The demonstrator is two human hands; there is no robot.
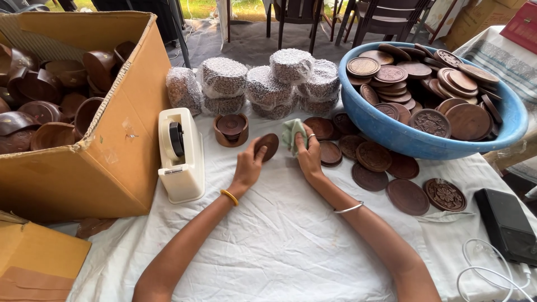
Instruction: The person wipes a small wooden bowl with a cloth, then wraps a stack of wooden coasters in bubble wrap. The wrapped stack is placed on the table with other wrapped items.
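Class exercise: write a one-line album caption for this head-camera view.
Left hand holds a round wooden disc, right hand a green cloth, beside a blue basin of carved discs.

A brown wooden disc (269, 145) and a green cloth (292, 134), close together

The wooden disc was round, flat and dark brown, with a smooth face. It was held up on its edge, tipped a little, just to the right of the white tape holder (180, 154) and above the white table cloth. The left hand (249, 165) pinched it from below with fingers and thumb. The cloth was small, soft and pale green, all bunched up. It sat just to the right of the disc, further from the tape holder. The right hand (309, 155) gripped the cloth, and a bit of it stuck out above the fingers.
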